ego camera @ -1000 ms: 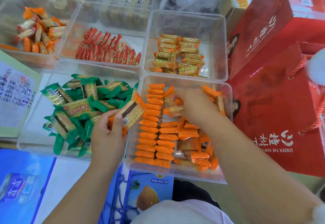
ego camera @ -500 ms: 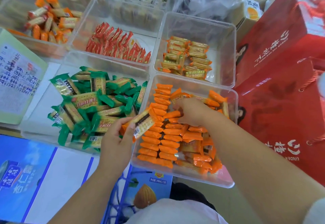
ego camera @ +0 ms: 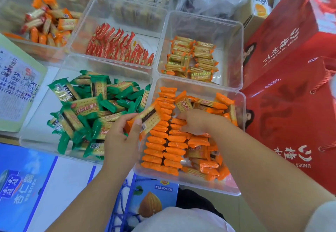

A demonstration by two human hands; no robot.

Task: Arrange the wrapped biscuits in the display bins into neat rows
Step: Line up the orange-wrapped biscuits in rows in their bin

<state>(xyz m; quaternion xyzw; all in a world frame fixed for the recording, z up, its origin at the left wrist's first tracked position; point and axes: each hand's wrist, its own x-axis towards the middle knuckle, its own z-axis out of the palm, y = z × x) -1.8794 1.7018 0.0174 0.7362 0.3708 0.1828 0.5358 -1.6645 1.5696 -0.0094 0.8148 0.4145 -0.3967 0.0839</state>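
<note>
A clear bin [ego camera: 200,186] at the front right holds orange-wrapped biscuits [ego camera: 163,150]: two neat rows on its left side, a loose heap on its right. My left hand [ego camera: 121,139] grips one orange-wrapped biscuit [ego camera: 150,118] tilted over the bin's left edge. My right hand [ego camera: 200,120] is inside the bin, fingers curled down on an orange packet at the top of the second row. To the left, another clear bin [ego camera: 36,140] holds a jumbled pile of green-wrapped biscuits [ego camera: 85,106].
Behind stand bins of red-wrapped packets [ego camera: 118,46], gold-wrapped biscuits [ego camera: 192,57] and mixed orange ones [ego camera: 49,22]. Red gift bags [ego camera: 291,68] crowd the right side. Blue cartons [ego camera: 18,186] lie in front, and a printed sheet [ego camera: 16,86] is at the left.
My left hand has carried its orange biscuit from the green bin's edge to the orange bin. My right hand has drawn back from the far end to the middle of the rows.
</note>
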